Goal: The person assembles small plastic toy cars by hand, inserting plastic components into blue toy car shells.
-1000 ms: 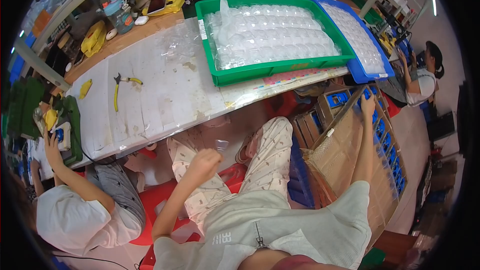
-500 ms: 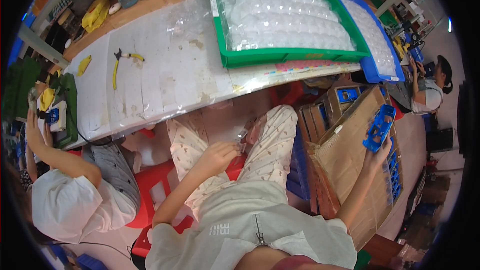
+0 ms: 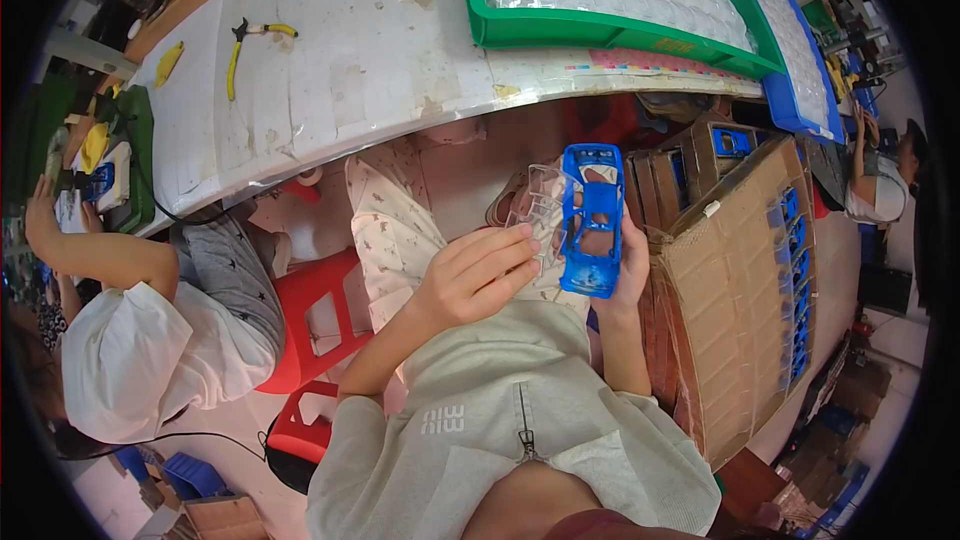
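Observation:
Over my lap, my right hand (image 3: pixel 632 265) grips a blue plastic toy car body shell (image 3: pixel 590 278) by its right side, upright with its window openings showing. My left hand (image 3: pixel 480 275) pinches a clear plastic frame-like piece (image 3: pixel 543 208) between thumb and fingers. This clear part is right against the shell's left side; whether the two touch is hard to tell. The fingers of the right hand are partly hidden behind the shell.
A worktable (image 3: pixel 370 70) carries yellow-handled pliers (image 3: pixel 238 50) and a green tray (image 3: pixel 600 32) of clear parts, with a blue tray (image 3: pixel 800 90) beside it. Cardboard boxes (image 3: pixel 730 270) with blue shells stand at my right. A co-worker (image 3: pixel 140 340) sits at left.
My right hand has brought the blue shell in from the right to over my lap. My left hand has risen with the clear piece to meet it. The view has tilted down.

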Demonstrator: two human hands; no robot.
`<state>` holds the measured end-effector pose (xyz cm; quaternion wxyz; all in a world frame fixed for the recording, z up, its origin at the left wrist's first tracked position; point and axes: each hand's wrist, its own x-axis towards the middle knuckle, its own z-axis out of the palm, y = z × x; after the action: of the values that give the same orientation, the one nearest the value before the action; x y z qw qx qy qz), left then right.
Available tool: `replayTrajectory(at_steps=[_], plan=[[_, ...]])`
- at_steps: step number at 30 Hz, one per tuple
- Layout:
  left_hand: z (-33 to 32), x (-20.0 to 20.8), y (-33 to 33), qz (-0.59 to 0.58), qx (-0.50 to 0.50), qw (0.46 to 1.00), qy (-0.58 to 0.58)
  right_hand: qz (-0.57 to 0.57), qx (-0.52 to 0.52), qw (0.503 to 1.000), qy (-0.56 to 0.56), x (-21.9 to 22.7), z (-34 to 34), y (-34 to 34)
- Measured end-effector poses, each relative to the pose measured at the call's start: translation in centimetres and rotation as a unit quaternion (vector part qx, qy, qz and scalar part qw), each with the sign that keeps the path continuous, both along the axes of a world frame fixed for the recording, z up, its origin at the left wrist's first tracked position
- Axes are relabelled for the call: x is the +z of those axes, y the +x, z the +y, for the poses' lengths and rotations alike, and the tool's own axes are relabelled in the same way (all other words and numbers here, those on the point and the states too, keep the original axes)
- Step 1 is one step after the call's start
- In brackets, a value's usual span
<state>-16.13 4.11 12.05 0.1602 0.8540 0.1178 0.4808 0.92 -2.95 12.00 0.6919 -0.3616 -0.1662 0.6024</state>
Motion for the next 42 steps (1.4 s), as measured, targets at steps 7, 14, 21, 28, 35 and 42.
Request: replayTrajectory(at_steps=[7, 14, 21, 28, 35, 42], plan=[[-1.9, 0.6, -0.3, -0.004, -0.025, 1.000, -0.002, -0.005, 0.020, 0.999, 0.039, 0.2, 1.1, -1.8], [-2.2, 0.5, -1.1, -0.059, 0.026, 0.998, -0.013, -0.034, -0.037, 0.998, 0.041, 0.0, 1.7, -2.5], [-0.3, 0.4, -1.6, -0.189, 0.155, 0.957, -0.154, -0.261, -0.113, 0.932, 0.227, -2.9, 11.9, -3.5], [2.6, 0.5, -2.1, -0.147, 0.240, 0.948, -0.151, -0.477, -0.225, 0.807, 0.267, -7.6, 16.1, -5.7], [4.7, 0.5, -0.6, -0.016, 0.234, 0.966, -0.107, -0.507, -0.177, 0.811, 0.233, -8.6, 12.9, -6.9], [6.4, 0.7, 0.4, 0.096, 0.169, 0.974, -0.117, -0.544, -0.192, 0.788, 0.217, -9.1, 13.0, -6.8]])
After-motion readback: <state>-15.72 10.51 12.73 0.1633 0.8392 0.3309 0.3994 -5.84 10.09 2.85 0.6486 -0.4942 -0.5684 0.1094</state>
